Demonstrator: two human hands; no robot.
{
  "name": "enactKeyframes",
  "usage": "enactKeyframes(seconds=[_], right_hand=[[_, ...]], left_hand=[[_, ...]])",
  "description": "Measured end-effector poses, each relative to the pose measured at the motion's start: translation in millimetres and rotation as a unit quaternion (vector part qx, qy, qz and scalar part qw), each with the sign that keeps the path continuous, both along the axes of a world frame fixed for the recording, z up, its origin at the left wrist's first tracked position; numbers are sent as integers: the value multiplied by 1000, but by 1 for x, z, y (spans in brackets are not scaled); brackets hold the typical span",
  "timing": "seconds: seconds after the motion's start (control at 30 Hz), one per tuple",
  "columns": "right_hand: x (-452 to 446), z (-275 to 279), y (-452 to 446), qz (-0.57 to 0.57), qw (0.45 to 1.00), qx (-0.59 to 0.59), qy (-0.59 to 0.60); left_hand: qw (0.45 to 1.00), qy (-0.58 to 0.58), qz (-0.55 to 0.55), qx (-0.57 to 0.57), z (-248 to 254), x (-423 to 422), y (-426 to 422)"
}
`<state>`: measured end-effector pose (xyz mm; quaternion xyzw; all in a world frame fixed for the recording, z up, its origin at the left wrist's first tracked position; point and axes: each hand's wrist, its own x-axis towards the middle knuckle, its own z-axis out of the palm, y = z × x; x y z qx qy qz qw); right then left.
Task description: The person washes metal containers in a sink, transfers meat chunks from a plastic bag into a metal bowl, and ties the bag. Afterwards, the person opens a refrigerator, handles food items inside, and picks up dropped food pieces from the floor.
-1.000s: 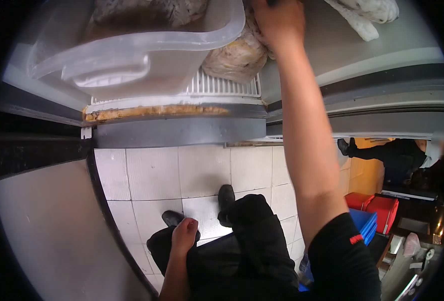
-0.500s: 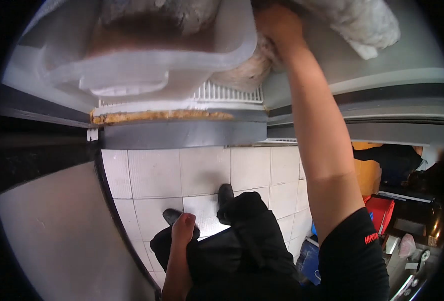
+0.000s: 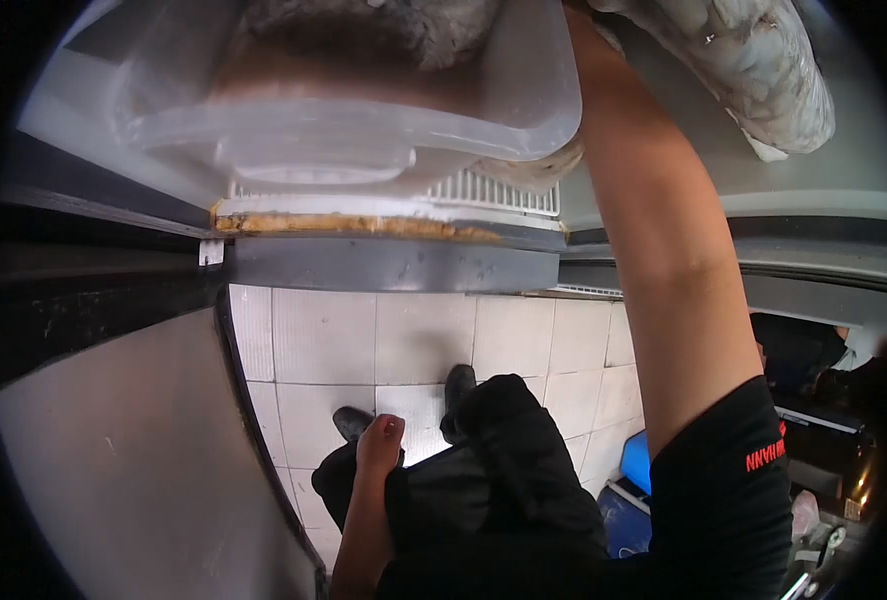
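My right arm stretches up past the right side of a translucent plastic tub, deep into a refrigerated cabinet. The right hand itself is out of sight beyond the top edge of the view. Inside the tub lies a plastic-wrapped bundle, partly blurred, above a brownish area. A wrapped bag shows beneath the tub's right corner, close to my forearm. To the right of the arm is a long bundle in clear plastic. My left hand hangs low by my left knee, fingers curled, with nothing seen in it.
A white wire shelf runs under the tub, behind a stained front ledge. The cabinet door stands open at left. Pale tiles cover the floor. Another person's dark sleeve and blue containers are at right.
My right arm has reached further in, and its hand has passed out of view. The tub and cabinet appear shifted right in the view. My left hand stays low.
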<state>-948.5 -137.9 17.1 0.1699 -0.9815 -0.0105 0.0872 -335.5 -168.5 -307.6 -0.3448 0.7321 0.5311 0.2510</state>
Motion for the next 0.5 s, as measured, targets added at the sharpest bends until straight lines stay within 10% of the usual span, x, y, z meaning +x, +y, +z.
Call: enactKeyframes(seconds=[0.5], right_hand=[[35,7,26,56,960,-206,183]], left_hand=[[1000,7,-20,4,20,10,8]])
